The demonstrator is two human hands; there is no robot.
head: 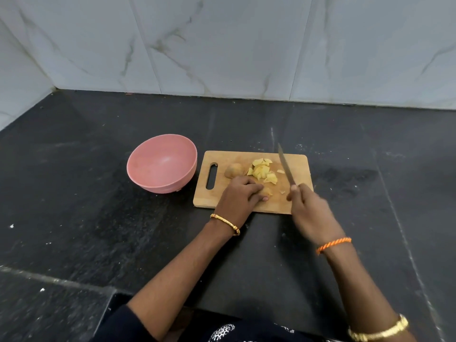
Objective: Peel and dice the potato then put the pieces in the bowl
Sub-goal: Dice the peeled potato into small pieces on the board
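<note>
A wooden cutting board [293,203] lies on the dark counter. A pile of yellow cut potato pieces [262,170] sits near its far edge, with a brownish potato chunk [234,170] to the left of the pile. My left hand [240,196] holds down a small potato piece [267,191] on the board, its fingers curled over it. My right hand [304,202] grips a knife [286,166] by the handle, the blade raised and pointing away over the board's right part. An empty pink bowl [161,164] stands just left of the board.
Dark stone counter [98,218] stretches wide on the left and right of the board. A marble-tiled wall [222,45] closes off the back and the left corner. Small potato scraps [282,192] lie on the board near the knife.
</note>
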